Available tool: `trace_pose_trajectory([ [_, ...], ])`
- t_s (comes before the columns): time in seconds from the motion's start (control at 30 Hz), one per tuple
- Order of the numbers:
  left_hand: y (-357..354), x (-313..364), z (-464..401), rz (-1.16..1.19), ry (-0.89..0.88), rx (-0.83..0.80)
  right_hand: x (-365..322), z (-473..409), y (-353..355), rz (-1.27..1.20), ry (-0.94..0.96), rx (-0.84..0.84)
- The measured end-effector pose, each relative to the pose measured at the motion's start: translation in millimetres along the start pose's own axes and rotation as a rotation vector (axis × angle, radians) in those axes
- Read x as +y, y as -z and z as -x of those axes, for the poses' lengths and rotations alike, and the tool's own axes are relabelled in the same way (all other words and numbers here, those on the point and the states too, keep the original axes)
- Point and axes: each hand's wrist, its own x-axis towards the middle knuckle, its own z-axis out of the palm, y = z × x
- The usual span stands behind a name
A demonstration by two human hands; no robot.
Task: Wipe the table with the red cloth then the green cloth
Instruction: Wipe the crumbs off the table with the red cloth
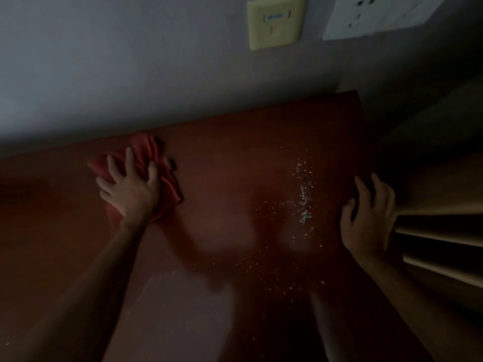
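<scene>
Head view, dim light.

Red cloth (146,173): bunched and creased, lying on the table (235,158) near its far edge, well away from the crumbs (303,199) on the side opposite the table's right edge. It is pressed down by the left hand (128,186), whose fingers (129,159) are spread and nearly straight across the top of it; the fingers are not curled round the fabric. Folds of the cloth are seen beyond the fingertips toward the wall (130,74), and a flap is seen on the crumb side of the wrist. A small dark thing just beside the cloth, on its crumb side, cannot be made out.

Right hand (368,218): placed at the right edge of the table, just beyond the crumbs. Its fingers are loosely bent and parted; nothing is held. Whether the fingertips touch the edge cannot be told.

Table: reddish-brown, smooth, with pale reflections in the middle. The far edge is set against the wall; the right edge runs beside pale slatted furniture (444,231). Bare surface is left between the cloth and the crumbs.

Crumbs: pale specks, thickest in a short band near the right hand, thinning toward the near edge.

Wall: a yellowed socket plate (274,22) and a white socket plate (379,14) are mounted above the crumbs.
</scene>
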Motion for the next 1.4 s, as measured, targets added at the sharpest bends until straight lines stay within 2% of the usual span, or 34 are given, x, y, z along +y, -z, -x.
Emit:
trace_pose_trajectory([
  [0.23, -39.4, 106.5, 176.1, 0.006, -0.142, -0.094, -1.0, -1.7, 2.9, 0.017, -0.009, -0.026],
  [0.37, -54.9, 171.3, 262.9, -0.035, -0.403, -0.180, -1.3, -0.7, 5.6, -0.012, -0.009, -0.036],
  [0.43, -57.9, 185.7, 276.9, -0.054, -0.459, -0.209, 0.6, 0.8, 5.9, -0.039, -0.014, -0.056],
  [0.6, -52.5, 152.0, 243.2, -0.033, -0.486, -0.141, -0.5, -0.4, 7.3, -0.061, 0.004, -0.058],
  [0.77, -29.9, 91.4, 165.9, -0.012, -0.272, -0.109, 3.1, 0.3, 4.2, -0.177, -0.006, 0.002],
  [0.9, -14.0, 58.3, 96.4, 0.042, -0.092, -0.069, 12.8, -0.8, 12.8, -0.418, -0.020, 0.027],
  [0.97, -14.5, 61.6, 75.2, 0.082, -0.026, -0.017, 28.9, 3.3, 21.8, -0.473, -0.039, 0.027],
  [1.03, -20.9, 77.7, 68.8, 0.086, 0.045, 0.031, 48.5, 18.1, 27.2, -0.414, -0.130, 0.052],
  [1.13, -23.4, 111.8, 67.9, 0.107, 0.113, 0.016, 59.1, 39.0, 24.9, -0.355, -0.180, -0.012],
  [1.2, -25.0, 138.1, 69.9, 0.099, 0.048, -0.016, 57.6, 37.3, 21.9, -0.347, -0.152, -0.041],
  [1.4, -48.6, 229.3, 127.1, -0.031, -0.344, -0.057, 57.4, 33.3, 21.4, -0.335, -0.133, -0.017],
])
